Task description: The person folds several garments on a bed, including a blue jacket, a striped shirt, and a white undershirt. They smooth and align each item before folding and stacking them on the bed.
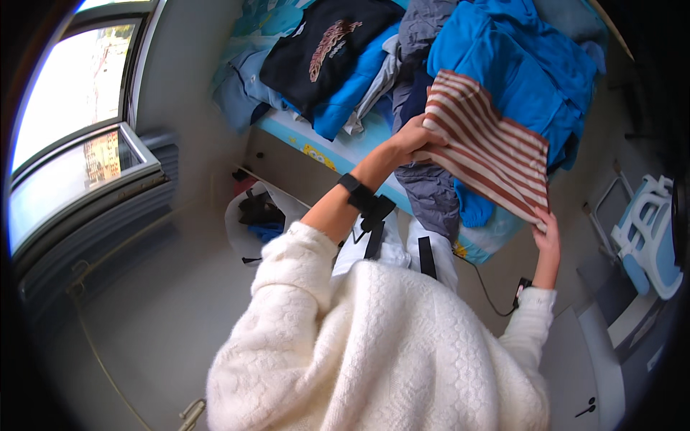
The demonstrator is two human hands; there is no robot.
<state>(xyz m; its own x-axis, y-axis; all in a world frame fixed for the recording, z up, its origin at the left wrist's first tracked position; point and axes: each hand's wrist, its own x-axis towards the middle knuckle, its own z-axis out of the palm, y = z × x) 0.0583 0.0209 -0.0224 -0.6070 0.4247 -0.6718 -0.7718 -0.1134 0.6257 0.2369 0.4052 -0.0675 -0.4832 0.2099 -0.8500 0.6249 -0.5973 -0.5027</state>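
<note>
A brown-and-cream striped knit garment [489, 147] is stretched between my two hands over the near edge of the bed. My left hand [415, 139] is closed on its left edge. At its lower right corner, my right hand [546, 228] pinches the hem. Behind the striped garment, a bright blue garment [496, 50] lies spread out. Dark grey trousers [430, 194] hang over the bed's edge beneath the stripes. Farther left lies a black top [327, 50] with a printed picture, apparently folded, on other blue clothing.
The bed [287, 133] has a light blue patterned cover. Below it at left stands a white bag [241, 215] holding dark and blue things. An open window [86, 161] is at far left, a blue-and-white plastic chair-like item [650, 237] at right. A dark cable [483, 287] hangs near my right wrist.
</note>
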